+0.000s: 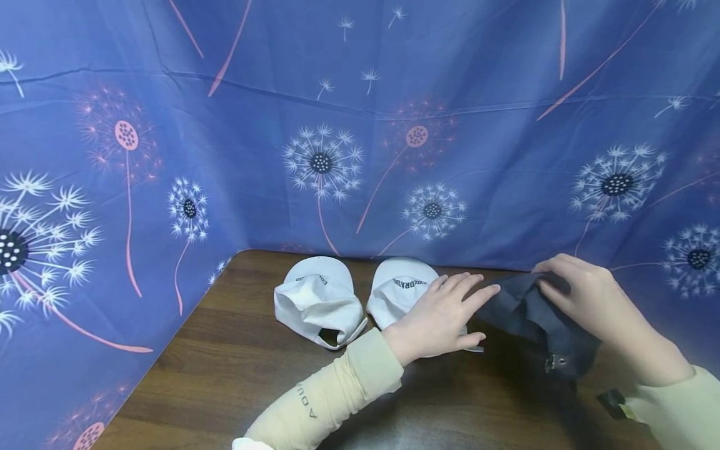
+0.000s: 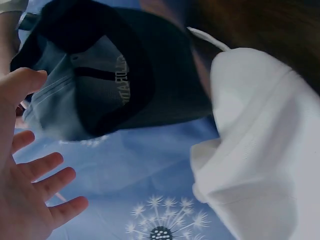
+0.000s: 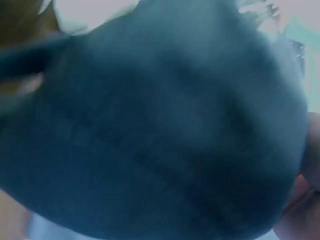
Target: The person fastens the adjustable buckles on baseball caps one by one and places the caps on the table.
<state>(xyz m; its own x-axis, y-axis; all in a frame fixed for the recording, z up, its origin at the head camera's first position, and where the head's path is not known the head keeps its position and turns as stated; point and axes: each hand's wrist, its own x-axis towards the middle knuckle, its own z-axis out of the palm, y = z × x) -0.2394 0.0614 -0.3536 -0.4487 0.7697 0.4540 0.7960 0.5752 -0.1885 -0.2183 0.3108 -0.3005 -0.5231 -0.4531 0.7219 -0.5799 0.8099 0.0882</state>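
Note:
My right hand [image 1: 593,303] grips a dark cap [image 1: 574,344] by its upper edge, at the right of the head view. The cap hangs loosely, with a metal buckle low on its strap. In the left wrist view the dark cap [image 2: 165,70] shows its hollow side and some lettering; it fills most of the right wrist view, blurred. My left hand [image 1: 439,315] has its fingers spread, holds nothing, and reaches toward the dark cap. It partly covers a white cap [image 1: 394,297] with dark lettering. Another white cap [image 1: 312,303] lies to the left.
Both white caps lie on the brown wooden table [image 1: 225,350], near its back edge. A blue cloth [image 1: 242,156] with dandelion prints hangs behind and along the left side. By the right cuff is a small dark piece [image 1: 611,403].

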